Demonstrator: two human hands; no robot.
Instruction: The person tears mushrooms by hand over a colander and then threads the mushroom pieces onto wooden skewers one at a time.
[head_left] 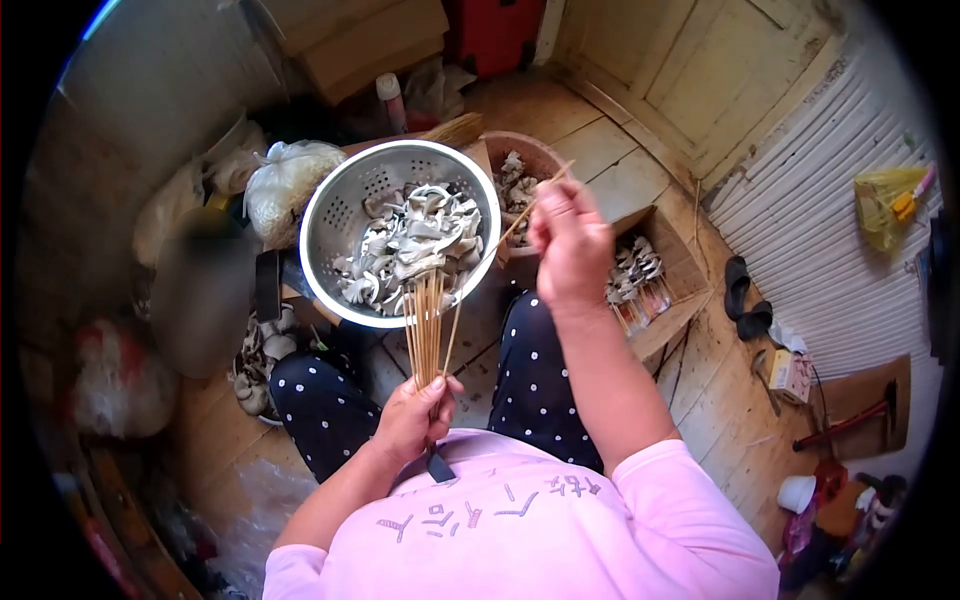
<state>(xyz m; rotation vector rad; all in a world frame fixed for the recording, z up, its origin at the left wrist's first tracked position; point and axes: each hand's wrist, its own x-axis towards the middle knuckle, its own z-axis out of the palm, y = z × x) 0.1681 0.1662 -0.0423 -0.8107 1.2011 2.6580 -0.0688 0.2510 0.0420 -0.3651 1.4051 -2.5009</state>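
My left hand (418,412) is closed around the lower ends of a bundle of bamboo skewers (425,325), held upright in front of my chest. Their upper ends reach grey oyster mushroom pieces (425,235) at the near rim of a perforated metal colander (312,255). One skewer stands a little apart on the bundle's right side. Raised to the right of the colander, my right hand (572,240) pinches a single thin skewer (514,226), which slants down toward the colander's right rim. The colander holds a heap of torn mushrooms.
Behind the colander stands a reddish tub (545,155) with more mushrooms. A cardboard box (680,255) on the right holds skewered mushrooms. At left are a filled plastic bag (285,190) and a bowl of mushrooms (262,355). Black slippers (745,300) lie by the right wall.
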